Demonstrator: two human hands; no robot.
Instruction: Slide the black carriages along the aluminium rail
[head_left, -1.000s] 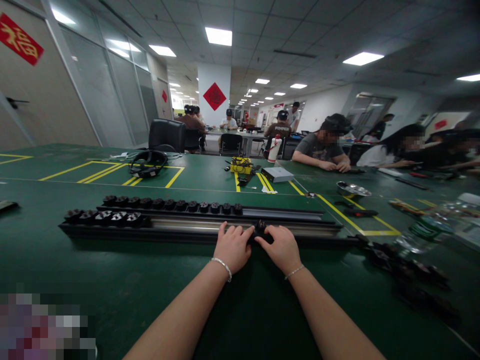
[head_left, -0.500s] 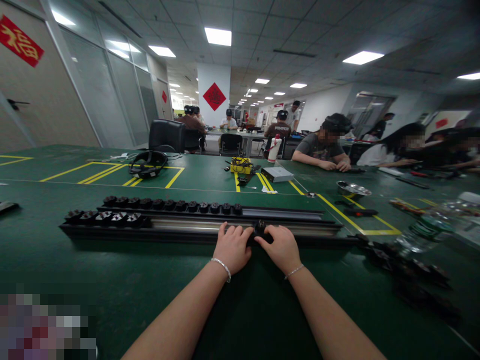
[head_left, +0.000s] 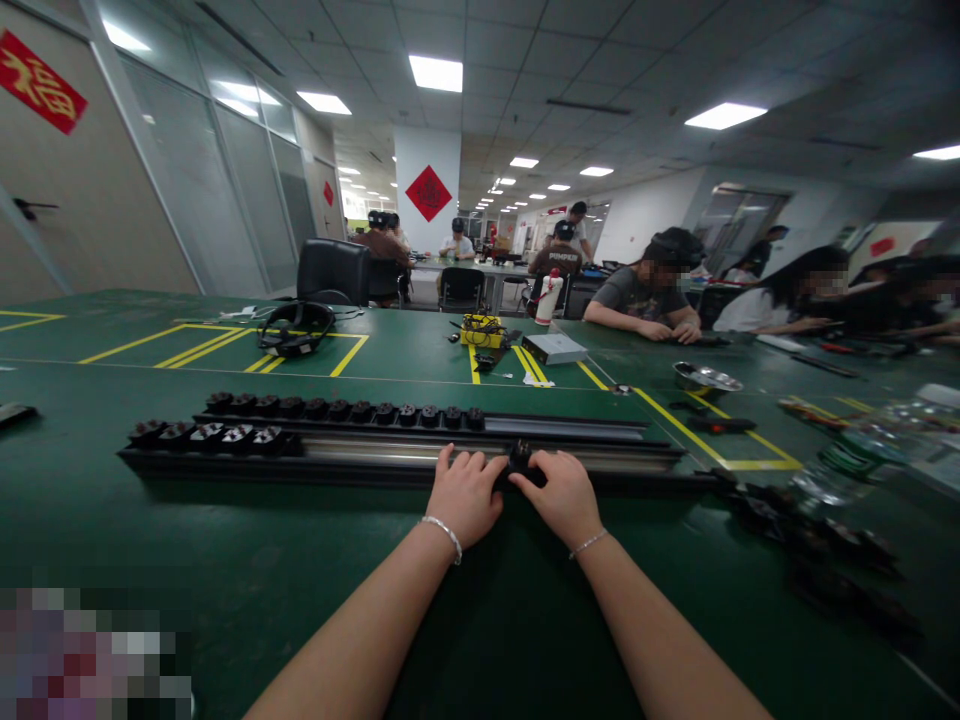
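My left hand (head_left: 466,492) and my right hand (head_left: 561,494) meet over the near black track (head_left: 360,474), a long rail with a shiny metallic channel. Between their fingertips is a small black module (head_left: 519,455) with short upright prongs on top, gripped from both sides at the channel. The fingers partly cover it, so I cannot tell how it sits in the rail. At the near track's left end stand several like modules (head_left: 206,434), some with pale tops. Behind runs a second track (head_left: 562,426), with a row of black modules (head_left: 361,411) along much of its length.
Loose black parts (head_left: 832,550) lie at the right, beside a clear plastic bottle (head_left: 840,455). Farther back are a metal bowl (head_left: 707,378), a grey box (head_left: 555,348), a yellow item with cables (head_left: 482,330) and a black headset (head_left: 295,328). A co-worker (head_left: 646,285) sits across the table.
My hands and the module keep the same place. In the background, a standing person has leaned slightly lower and to the left.
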